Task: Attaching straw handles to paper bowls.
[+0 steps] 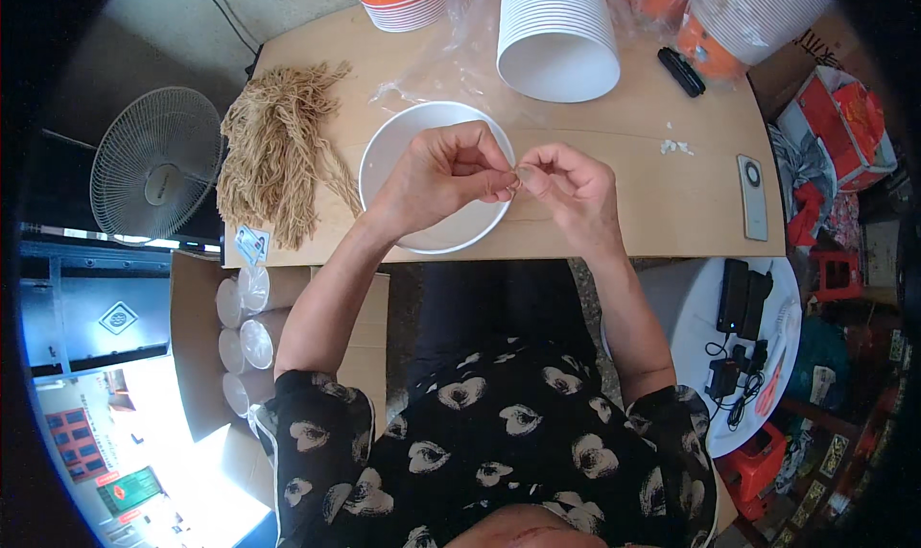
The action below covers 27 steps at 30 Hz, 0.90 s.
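**Both hands pinching a strand over the white bowl**

The step in hand looks like fingering a single thin tan strand (519,174) between the two hands, directly above the open white paper bowl (384,154) on the bench (662,202); the left hand (436,176) is curled narrow, thumb and forefinger pressed together on the strand's near end; the right hand (574,185) is likewise closed to a pinch, its fingertips (530,172) meeting those of the left at about the bowl's three o'clock rim; the strand itself is tiny and mostly hidden by the fingers, so whether it is being knotted, twisted or threaded cannot be told.

By my judgement the next move calls for fine fingertip control and steady tension, since the strand is slight and could slip out of either pinch; the bowl sits just under the hands, touching neither as far as can be seen.

The bundle of tan fibre strands (278,150) lies at nine o'clock from the bowl, just beside it; a stack of white bowls (556,35) lies on its side at one o'clock; a phone (752,197) rests well apart at three o'clock.
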Motion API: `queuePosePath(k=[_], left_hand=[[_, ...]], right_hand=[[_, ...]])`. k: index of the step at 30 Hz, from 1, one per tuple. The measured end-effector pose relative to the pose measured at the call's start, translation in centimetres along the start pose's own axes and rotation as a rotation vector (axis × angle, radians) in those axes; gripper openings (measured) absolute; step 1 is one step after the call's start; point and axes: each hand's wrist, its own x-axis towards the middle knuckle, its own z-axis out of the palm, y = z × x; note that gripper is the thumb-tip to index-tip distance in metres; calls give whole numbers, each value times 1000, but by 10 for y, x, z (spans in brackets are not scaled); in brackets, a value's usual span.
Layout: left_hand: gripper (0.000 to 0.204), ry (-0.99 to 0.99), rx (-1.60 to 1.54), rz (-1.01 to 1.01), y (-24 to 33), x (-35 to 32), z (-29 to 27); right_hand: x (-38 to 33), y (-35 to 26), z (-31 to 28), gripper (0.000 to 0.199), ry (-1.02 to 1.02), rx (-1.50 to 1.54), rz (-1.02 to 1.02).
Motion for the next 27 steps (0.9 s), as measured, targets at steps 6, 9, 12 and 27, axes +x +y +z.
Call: queuePosePath(k=[6,9,12,27], left_hand=[[6,-16,-32,-3,1,1,1],[6,-13,-61,-5,0,0,1],[6,-5,-25,-16,1,1,0],[13,11,-8,-134,6,1,0]], right_hand=[[-4,6,1,17,46,171,180],[-5,8,2,22,2,291,200],[-5,6,1,28,14,290,211],[2,0,-3,16,-42,164,166]])
